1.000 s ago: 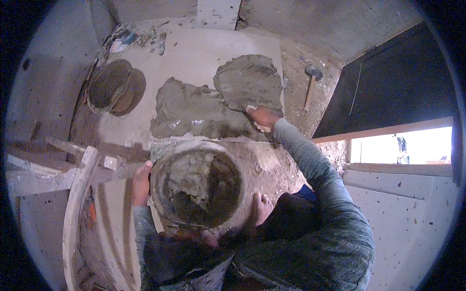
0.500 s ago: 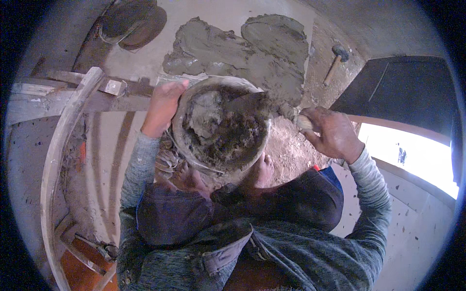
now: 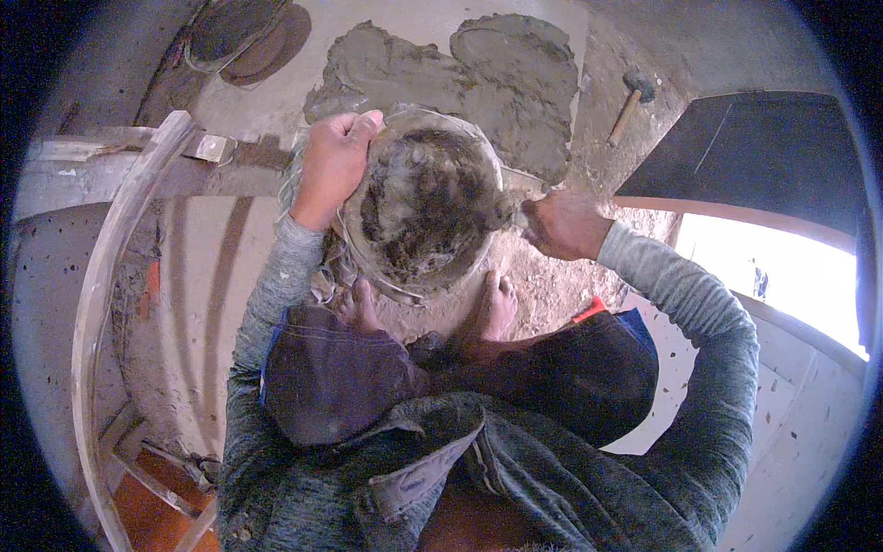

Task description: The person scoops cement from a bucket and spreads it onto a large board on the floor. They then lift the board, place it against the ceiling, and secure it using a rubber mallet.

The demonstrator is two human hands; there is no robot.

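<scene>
Between my feet a round bucket [image 3: 357,241] holds wet grey mortar [image 3: 428,198], and its mouth faces up at me. My left hand [image 3: 333,166] is closed on the bucket's left rim, thumb over the edge. At the right rim my right hand [image 3: 566,224] wraps round the handle of a trowel [image 3: 504,213]. The trowel's blade reaches into the bucket and blends with the mortar, so its edges are hard to make out. Just beyond the bucket, a thick spread of grey mortar [image 3: 395,78] lies on a pale floor surface.
A hammer [image 3: 630,109] with a wooden handle lies at the far right. Another round bucket-like container [image 3: 235,32] stands far left. Wooden beams [image 3: 115,267] run along my left. A dark panel [image 3: 763,152] and a bright opening [image 3: 754,267] are at right.
My right hand and the trowel have moved left, closer to the bucket. My left hand has shifted up and right along with the rim, and the bucket's tilt has changed slightly.
</scene>
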